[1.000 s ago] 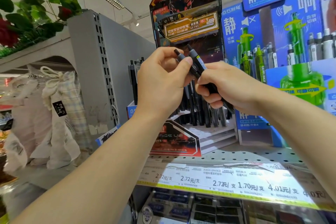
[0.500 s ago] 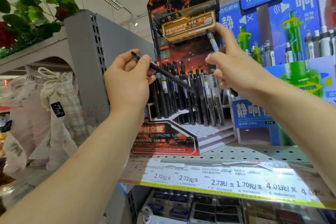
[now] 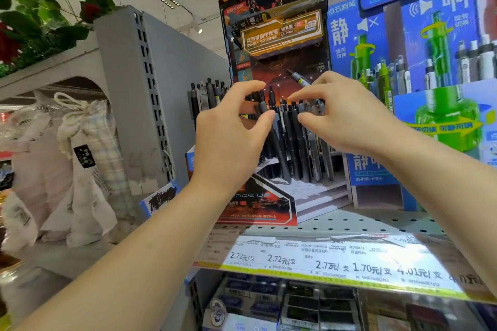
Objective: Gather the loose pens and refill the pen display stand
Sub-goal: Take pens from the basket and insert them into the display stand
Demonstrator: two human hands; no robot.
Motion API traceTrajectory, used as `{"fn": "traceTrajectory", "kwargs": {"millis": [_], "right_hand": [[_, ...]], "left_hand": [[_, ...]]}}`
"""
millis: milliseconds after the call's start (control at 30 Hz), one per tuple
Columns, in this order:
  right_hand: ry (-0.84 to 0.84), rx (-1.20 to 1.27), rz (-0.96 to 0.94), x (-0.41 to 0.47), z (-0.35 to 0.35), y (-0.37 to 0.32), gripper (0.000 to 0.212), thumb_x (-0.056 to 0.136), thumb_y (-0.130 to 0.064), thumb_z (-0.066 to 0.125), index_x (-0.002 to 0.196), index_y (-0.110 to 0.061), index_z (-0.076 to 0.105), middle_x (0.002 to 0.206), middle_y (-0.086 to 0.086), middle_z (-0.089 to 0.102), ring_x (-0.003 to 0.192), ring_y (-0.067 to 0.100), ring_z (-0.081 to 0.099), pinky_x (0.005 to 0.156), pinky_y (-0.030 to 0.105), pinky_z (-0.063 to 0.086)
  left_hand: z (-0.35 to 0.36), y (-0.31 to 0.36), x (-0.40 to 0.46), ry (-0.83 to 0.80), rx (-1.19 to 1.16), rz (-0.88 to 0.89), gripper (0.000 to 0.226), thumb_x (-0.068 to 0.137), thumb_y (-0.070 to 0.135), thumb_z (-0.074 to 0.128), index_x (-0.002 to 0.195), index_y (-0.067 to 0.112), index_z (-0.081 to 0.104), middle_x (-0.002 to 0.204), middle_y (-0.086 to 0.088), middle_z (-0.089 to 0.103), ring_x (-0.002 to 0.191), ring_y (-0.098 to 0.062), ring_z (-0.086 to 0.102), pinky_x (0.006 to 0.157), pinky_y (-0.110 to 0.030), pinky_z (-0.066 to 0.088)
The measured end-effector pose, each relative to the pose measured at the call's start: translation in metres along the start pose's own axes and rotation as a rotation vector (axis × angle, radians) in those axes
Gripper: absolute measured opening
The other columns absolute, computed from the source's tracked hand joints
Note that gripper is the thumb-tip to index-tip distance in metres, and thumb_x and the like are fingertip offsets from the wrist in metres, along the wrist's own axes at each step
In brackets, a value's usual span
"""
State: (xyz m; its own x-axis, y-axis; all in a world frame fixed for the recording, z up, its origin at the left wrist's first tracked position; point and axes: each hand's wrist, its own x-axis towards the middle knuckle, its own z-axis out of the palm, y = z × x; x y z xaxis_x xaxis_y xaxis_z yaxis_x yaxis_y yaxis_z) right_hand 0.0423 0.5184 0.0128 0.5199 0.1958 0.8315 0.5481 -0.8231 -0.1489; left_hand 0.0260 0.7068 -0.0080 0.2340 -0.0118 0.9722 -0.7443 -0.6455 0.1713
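Observation:
A dark cardboard pen display stand [image 3: 269,197] sits on the perforated shelf, its tiers filled with several upright black pens [image 3: 305,148]. My left hand [image 3: 231,140] is at the stand's left side. Its thumb and a finger pinch the top of a black pen [image 3: 263,106], which leans with its lower end among the others. My right hand [image 3: 347,115] hovers over the pen tops, index finger and thumb reaching left. It grips a grey-barrelled pen [image 3: 298,78] that pokes up and left above its fingers.
A blue display [image 3: 443,126] with green and white pens stands right of the stand. A price strip [image 3: 336,263] runs along the shelf edge, with boxed stock below. A grey shelf upright [image 3: 150,88], more pens [image 3: 207,97], hanging cloth bags [image 3: 80,156] and a plant [image 3: 40,21] are to the left.
My left hand swung its black pen over and down into the stand. My right hand dropped from the stand's header to the pen tops, keeping its pen.

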Motion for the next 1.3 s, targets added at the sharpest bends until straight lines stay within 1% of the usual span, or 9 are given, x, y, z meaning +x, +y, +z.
{"fn": "traceTrajectory", "kwargs": {"millis": [133,300,633,733,833,933,1000,1200,1300], "right_hand": [[0.029,0.039,-0.002,0.002,0.001,0.003,0.035,0.094,-0.038,0.063,0.128,-0.039,0.065,0.124,-0.004,0.053,0.100,0.015,0.051,0.092,0.037,0.047],[0.021,0.065,0.003,0.003,0.002,0.005,0.033,0.093,-0.038,0.063,0.126,-0.040,0.066,0.125,-0.004,0.053,0.094,0.012,0.048,0.089,0.035,0.044],[0.000,0.093,0.022,0.004,0.002,0.006,0.031,0.093,-0.042,0.063,0.123,-0.041,0.066,0.126,-0.004,0.053,0.121,0.018,0.053,0.095,0.035,0.043],[-0.002,0.095,0.023,0.004,0.002,0.007,0.031,0.093,-0.042,0.062,0.124,-0.040,0.065,0.123,-0.007,0.051,0.121,0.018,0.053,0.095,0.035,0.043],[0.003,0.103,0.023,0.005,0.002,0.008,0.031,0.093,-0.043,0.062,0.124,-0.041,0.066,0.118,-0.010,0.048,0.108,0.013,0.053,0.090,0.032,0.041],[0.006,0.119,0.021,0.006,0.003,0.010,0.029,0.093,-0.042,0.062,0.122,-0.041,0.067,0.117,-0.011,0.047,0.105,0.009,0.049,0.088,0.030,0.038],[0.007,0.126,0.018,0.006,0.003,0.011,0.028,0.093,-0.040,0.063,0.120,-0.040,0.068,0.117,-0.009,0.050,0.106,0.010,0.049,0.089,0.029,0.037],[0.007,0.121,0.016,0.007,0.003,0.011,0.026,0.093,-0.041,0.064,0.119,-0.042,0.068,0.114,-0.010,0.050,0.102,0.009,0.048,0.087,0.027,0.035],[0.010,0.120,0.010,0.007,0.003,0.011,0.027,0.093,-0.041,0.064,0.119,-0.041,0.068,0.113,-0.010,0.050,0.102,0.008,0.048,0.087,0.027,0.034]], "left_hand": [[0.004,0.003,-0.002,-0.059,0.096,0.062,0.025,0.089,0.030,0.074,0.112,0.029,0.064,0.081,0.020,0.064,0.069,-0.002,0.067,0.071,-0.015,0.053],[0.006,0.000,0.000,-0.067,0.151,0.083,0.026,0.088,0.033,0.075,0.112,0.027,0.066,0.082,0.016,0.064,0.067,-0.002,0.067,0.069,-0.008,0.049],[0.006,-0.006,-0.007,0.048,0.013,0.006,0.018,0.087,0.026,0.076,0.103,0.026,0.069,0.080,0.029,0.060,0.076,0.011,0.063,0.070,-0.001,0.045],[0.010,-0.007,-0.010,0.071,-0.014,0.018,0.018,0.088,0.024,0.076,0.104,0.025,0.070,0.083,0.031,0.060,0.077,0.015,0.063,0.071,-0.001,0.046],[0.009,-0.004,-0.010,0.104,-0.048,0.023,0.018,0.088,0.024,0.076,0.104,0.029,0.070,0.085,0.028,0.065,0.079,0.009,0.066,0.075,-0.010,0.053],[-0.006,0.000,0.009,0.258,-0.179,-0.052,0.021,0.084,0.027,0.077,0.095,0.042,0.065,0.084,0.014,0.072,0.079,-0.008,0.072,0.074,-0.037,0.062],[-0.016,0.003,0.022,0.310,-0.189,-0.051,0.020,0.082,0.031,0.076,0.092,0.043,0.063,0.084,0.012,0.072,0.078,-0.010,0.072,0.073,-0.040,0.062],[-0.006,0.011,0.007,0.093,0.016,0.076,0.018,0.086,0.026,0.077,0.102,0.024,0.068,0.079,0.021,0.066,0.074,0.002,0.066,0.072,-0.013,0.053],[0.000,0.005,0.000,0.018,0.073,0.092,0.020,0.086,0.025,0.078,0.104,0.022,0.069,0.076,0.017,0.065,0.075,-0.001,0.065,0.072,-0.013,0.052]]}}
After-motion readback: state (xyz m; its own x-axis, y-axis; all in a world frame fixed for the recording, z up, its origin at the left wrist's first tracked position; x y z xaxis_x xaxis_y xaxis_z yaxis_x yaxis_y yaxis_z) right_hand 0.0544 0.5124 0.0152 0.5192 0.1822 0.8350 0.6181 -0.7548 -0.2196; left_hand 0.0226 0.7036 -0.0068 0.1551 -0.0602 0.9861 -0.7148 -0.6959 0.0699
